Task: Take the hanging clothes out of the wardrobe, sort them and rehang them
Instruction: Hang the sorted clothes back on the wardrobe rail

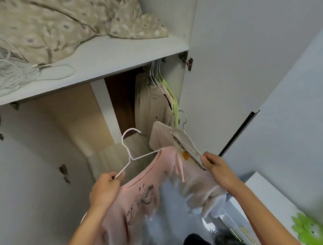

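My left hand (104,188) grips one arm of a white wire hanger (129,152) that carries a pink printed shirt (139,198). My right hand (218,169) pinches the collar of a cream shirt (177,140) on a second, metal hanger (183,118). Both garments hang in front of the open wardrobe. Inside, at the right end under the shelf, several clothes hang on white hangers (155,73): a beige garment (152,106) and a light green one (171,96).
The wardrobe shelf (107,58) holds patterned bedding (62,25) and loose white wire hangers (10,76). The open wardrobe door (237,64) stands at right. A white cabinet (265,195) and a green toy (311,229) sit at lower right.
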Motion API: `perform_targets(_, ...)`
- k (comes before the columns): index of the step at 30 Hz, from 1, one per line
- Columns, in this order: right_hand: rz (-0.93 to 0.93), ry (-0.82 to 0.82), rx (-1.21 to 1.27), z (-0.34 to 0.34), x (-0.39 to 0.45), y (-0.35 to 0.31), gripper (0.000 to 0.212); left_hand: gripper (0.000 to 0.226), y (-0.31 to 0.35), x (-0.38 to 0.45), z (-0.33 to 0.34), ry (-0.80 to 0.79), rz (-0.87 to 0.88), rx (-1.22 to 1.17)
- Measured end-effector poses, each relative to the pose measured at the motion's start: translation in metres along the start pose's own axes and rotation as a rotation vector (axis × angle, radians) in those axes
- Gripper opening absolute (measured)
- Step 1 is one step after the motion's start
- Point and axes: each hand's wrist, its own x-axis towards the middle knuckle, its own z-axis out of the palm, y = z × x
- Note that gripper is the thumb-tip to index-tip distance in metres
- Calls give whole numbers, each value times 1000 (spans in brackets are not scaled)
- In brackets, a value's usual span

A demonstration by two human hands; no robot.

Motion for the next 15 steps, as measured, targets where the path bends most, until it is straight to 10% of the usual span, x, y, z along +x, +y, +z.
perform_targets(15,-250,-269,72,32,230,-52,38,46,108,77,29,111,-44,-520)
